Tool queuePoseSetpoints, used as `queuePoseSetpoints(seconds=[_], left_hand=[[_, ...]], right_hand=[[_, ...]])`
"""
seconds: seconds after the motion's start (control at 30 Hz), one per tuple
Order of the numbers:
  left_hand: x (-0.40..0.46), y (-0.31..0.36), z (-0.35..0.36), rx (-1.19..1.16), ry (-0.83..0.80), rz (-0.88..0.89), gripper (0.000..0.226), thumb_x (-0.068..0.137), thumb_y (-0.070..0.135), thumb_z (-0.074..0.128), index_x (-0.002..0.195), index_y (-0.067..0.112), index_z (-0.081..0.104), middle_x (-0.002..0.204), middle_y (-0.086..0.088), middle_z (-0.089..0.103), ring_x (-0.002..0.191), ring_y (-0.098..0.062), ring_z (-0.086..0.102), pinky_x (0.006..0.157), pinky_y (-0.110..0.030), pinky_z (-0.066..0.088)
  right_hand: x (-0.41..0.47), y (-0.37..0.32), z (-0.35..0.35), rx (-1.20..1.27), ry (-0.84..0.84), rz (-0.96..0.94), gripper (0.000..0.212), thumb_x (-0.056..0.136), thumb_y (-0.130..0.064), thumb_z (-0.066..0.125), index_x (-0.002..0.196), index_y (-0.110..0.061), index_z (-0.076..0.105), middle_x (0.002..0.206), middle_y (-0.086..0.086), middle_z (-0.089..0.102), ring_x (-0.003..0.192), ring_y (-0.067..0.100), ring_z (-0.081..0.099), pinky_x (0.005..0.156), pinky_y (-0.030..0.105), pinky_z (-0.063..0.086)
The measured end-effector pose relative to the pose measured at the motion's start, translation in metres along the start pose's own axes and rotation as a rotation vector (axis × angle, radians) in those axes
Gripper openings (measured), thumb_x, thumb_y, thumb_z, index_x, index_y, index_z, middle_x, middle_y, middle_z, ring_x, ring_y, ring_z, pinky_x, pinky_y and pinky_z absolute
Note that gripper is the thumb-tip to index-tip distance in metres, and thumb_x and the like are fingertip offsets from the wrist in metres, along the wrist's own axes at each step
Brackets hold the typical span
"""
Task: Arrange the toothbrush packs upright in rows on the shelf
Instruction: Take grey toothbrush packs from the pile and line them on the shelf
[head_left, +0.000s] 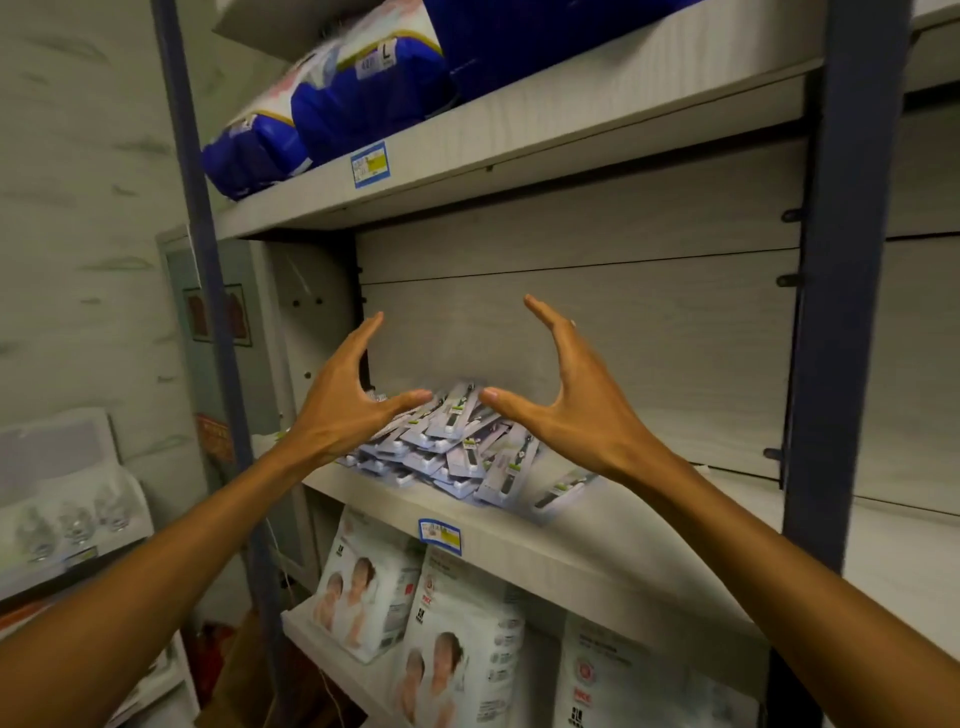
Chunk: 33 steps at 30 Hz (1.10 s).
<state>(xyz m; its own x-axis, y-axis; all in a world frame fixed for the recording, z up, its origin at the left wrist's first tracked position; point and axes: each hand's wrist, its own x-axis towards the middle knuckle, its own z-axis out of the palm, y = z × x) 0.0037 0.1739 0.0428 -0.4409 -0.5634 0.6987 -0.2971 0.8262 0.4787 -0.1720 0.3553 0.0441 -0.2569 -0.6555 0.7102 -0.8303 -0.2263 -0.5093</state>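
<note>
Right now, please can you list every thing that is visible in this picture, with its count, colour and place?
toothbrush packs: many, count unclear, white-grey with dark brushes, lying in a loose heap on the middle shelf, none upright
middle shelf: one, pale grey, bare to the right of the heap
price labels: two, blue and yellow, on the front edges of the middle and upper shelves
blue bags: at least two, blue and white, upper shelf
white bags: at least three, printed with pictures, lower shelf
shelf posts: two, dark blue, left and right
left hand: open, above the heap's left side
right hand: open, above its right side
</note>
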Motion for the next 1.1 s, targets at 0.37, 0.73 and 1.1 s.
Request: queuePoseSetpoints(seconds=[0.37,0.73,1.1], left_hand=[[0.047,-0.048,0.027,-0.056,-0.001,-0.126,0.073,0.082,0.04,0.069,0.144,0.021,0.036,0.15,-0.006,0.036,0.135,-0.028,0.036,0.107,-0.044,0.035],[0.089,-0.091,0.1,0.189,-0.29,-0.123,0.035,0.082,0.049,0.063,0.074,0.016,0.057,0.071,-0.002,0.057,0.068,-0.021,0.055,0.061,-0.028,0.04],[0.101,-0.111,0.129,0.226,-0.323,-0.005,0.055,0.077,0.061,0.062,0.053,0.016,0.043,0.052,0.002,0.042,0.058,-0.02,0.048,0.053,-0.026,0.035]], right_hand=[[0.017,0.015,0.009,-0.064,0.073,0.077,0.1,0.072,-0.062,0.066,0.15,-0.036,0.009,0.16,-0.009,0.012,0.147,0.017,0.011,0.116,0.043,0.023],[0.042,0.024,0.043,-0.254,0.114,0.187,0.096,0.075,-0.062,0.064,0.151,-0.034,0.011,0.159,-0.009,0.015,0.147,0.017,0.014,0.116,0.044,0.025],[0.049,0.031,0.096,-0.365,0.132,0.34,0.093,0.076,-0.058,0.067,0.15,-0.032,0.017,0.157,-0.007,0.021,0.141,0.016,0.027,0.111,0.036,0.029]])
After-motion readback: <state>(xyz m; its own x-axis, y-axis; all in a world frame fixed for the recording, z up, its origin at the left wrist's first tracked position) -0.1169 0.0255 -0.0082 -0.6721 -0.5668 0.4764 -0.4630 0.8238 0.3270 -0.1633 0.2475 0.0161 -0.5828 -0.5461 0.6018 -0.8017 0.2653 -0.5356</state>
